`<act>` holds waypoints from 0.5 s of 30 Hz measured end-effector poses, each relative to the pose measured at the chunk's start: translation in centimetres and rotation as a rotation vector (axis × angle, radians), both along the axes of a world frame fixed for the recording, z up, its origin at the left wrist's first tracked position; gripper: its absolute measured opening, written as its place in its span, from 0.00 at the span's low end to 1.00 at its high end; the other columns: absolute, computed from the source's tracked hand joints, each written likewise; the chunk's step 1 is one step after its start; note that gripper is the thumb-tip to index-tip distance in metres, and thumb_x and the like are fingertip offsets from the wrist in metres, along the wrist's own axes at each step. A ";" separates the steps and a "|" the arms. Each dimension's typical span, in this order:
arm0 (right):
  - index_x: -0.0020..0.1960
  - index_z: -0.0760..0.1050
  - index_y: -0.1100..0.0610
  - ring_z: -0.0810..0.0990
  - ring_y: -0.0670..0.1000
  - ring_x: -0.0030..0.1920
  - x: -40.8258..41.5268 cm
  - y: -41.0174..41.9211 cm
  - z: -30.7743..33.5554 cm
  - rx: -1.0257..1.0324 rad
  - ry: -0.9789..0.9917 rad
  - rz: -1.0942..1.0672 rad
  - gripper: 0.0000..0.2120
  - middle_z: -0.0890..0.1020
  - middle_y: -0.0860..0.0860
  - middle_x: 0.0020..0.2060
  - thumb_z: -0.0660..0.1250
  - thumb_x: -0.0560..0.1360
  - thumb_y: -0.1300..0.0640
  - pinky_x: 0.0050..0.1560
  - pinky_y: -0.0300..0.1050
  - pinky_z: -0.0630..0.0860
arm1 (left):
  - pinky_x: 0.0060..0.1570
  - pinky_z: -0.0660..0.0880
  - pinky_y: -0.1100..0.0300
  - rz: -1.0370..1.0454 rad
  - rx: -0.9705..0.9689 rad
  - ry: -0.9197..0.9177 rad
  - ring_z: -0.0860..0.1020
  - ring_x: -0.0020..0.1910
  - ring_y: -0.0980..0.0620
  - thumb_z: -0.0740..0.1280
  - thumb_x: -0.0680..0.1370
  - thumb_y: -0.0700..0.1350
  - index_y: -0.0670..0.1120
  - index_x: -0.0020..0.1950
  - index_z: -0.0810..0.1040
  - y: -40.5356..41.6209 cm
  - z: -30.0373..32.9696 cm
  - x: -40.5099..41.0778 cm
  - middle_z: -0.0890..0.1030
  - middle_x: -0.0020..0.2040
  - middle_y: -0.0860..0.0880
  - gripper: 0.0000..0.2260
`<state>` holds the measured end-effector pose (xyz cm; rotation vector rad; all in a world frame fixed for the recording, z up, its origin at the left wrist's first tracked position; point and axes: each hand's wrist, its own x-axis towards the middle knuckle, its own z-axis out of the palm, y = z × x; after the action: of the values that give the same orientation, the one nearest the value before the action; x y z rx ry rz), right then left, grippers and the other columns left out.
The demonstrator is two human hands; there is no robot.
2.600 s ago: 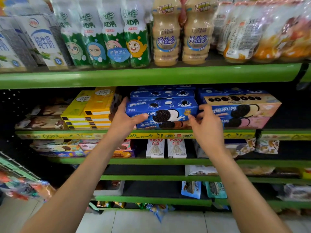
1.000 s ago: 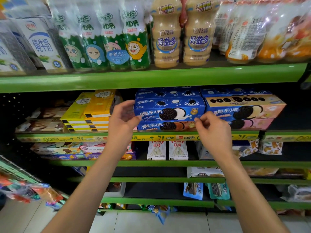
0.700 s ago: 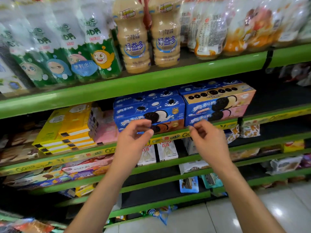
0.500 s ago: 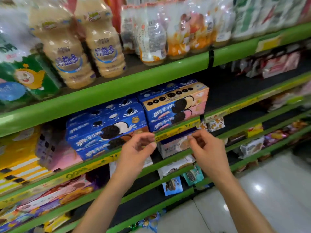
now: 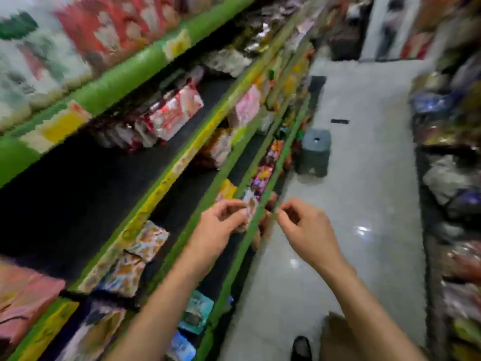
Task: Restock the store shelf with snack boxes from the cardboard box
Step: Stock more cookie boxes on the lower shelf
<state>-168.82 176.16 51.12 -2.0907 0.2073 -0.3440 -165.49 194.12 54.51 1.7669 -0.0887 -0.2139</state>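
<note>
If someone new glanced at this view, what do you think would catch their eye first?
Probably the two bare hands raised mid-frame, the left hand and right hand, both loosely curled and holding nothing. Next, the green shelf edges sweeping diagonally down the left side, stocked with blurred snack packs. Then the pale glossy floor of the aisle, with a grey stool standing beside the shelving and a brown cardboard box at the bottom edge.
</note>
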 end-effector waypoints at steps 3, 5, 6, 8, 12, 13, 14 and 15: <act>0.39 0.75 0.54 0.78 0.54 0.38 -1.6 -7.7 -1.9 -0.008 0.083 -0.199 0.08 0.80 0.49 0.34 0.69 0.76 0.53 0.40 0.50 0.73 | 0.34 0.75 0.66 -0.225 0.055 0.052 0.78 0.33 0.59 0.68 0.77 0.36 0.50 0.46 0.80 -9.2 -1.7 2.9 0.82 0.35 0.55 0.09; 0.43 0.79 0.55 0.79 0.54 0.40 -3.9 -12.3 -3.7 0.019 0.133 -0.349 0.07 0.83 0.50 0.37 0.69 0.76 0.51 0.41 0.50 0.75 | 0.32 0.75 0.66 -0.389 0.068 0.095 0.78 0.32 0.59 0.68 0.77 0.35 0.49 0.45 0.79 -15.4 -3.2 3.4 0.82 0.34 0.55 0.09; 0.44 0.79 0.54 0.80 0.53 0.40 -5.3 -14.2 -4.6 0.028 0.151 -0.422 0.07 0.83 0.49 0.38 0.69 0.75 0.51 0.42 0.50 0.75 | 0.32 0.75 0.66 -0.471 0.079 0.115 0.79 0.32 0.59 0.68 0.77 0.35 0.49 0.45 0.79 -18.4 -4.0 3.4 0.82 0.33 0.55 0.09; 0.43 0.79 0.52 0.80 0.51 0.39 -8.3 -17.7 -6.5 0.068 0.198 -0.566 0.06 0.82 0.46 0.36 0.70 0.75 0.51 0.41 0.48 0.75 | 0.34 0.76 0.65 -0.643 0.121 0.155 0.80 0.34 0.58 0.68 0.77 0.35 0.49 0.46 0.79 -24.2 -5.8 2.7 0.82 0.34 0.54 0.08; 0.37 0.74 0.46 0.75 0.43 0.33 -15.5 -22.1 -10.9 0.180 0.386 -0.822 0.09 0.76 0.40 0.29 0.68 0.75 0.48 0.34 0.42 0.67 | 0.37 0.75 0.63 -0.976 0.265 0.271 0.79 0.36 0.55 0.68 0.78 0.36 0.46 0.48 0.79 -34.4 -10.6 -0.9 0.81 0.38 0.49 0.05; 0.39 0.76 0.47 0.76 0.43 0.35 -17.2 -22.6 -12.1 0.221 0.431 -0.878 0.07 0.77 0.41 0.31 0.68 0.76 0.49 0.35 0.43 0.68 | 0.36 0.75 0.63 -1.057 0.306 0.298 0.79 0.36 0.54 0.68 0.77 0.36 0.44 0.49 0.79 -36.5 -12.0 -2.1 0.81 0.38 0.48 0.04; 0.43 0.78 0.50 0.79 0.44 0.37 -18.9 -22.8 -13.4 0.278 0.463 -0.938 0.06 0.80 0.42 0.34 0.68 0.76 0.49 0.38 0.45 0.72 | 0.36 0.74 0.63 -1.138 0.349 0.323 0.79 0.36 0.53 0.68 0.77 0.36 0.43 0.50 0.79 -38.3 -13.5 -3.3 0.80 0.39 0.48 0.04; 0.46 0.80 0.52 0.81 0.47 0.40 -20.4 -22.8 -14.6 0.338 0.497 -0.999 0.06 0.82 0.45 0.38 0.68 0.77 0.50 0.42 0.46 0.74 | 0.37 0.74 0.62 -1.217 0.395 0.352 0.79 0.37 0.52 0.68 0.78 0.37 0.42 0.51 0.79 -40.0 -15.1 -4.4 0.80 0.39 0.47 0.04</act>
<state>-189.20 153.36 36.52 -1.5603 1.5111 -0.3253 -169.92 154.16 39.42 1.8129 -0.9160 -1.4848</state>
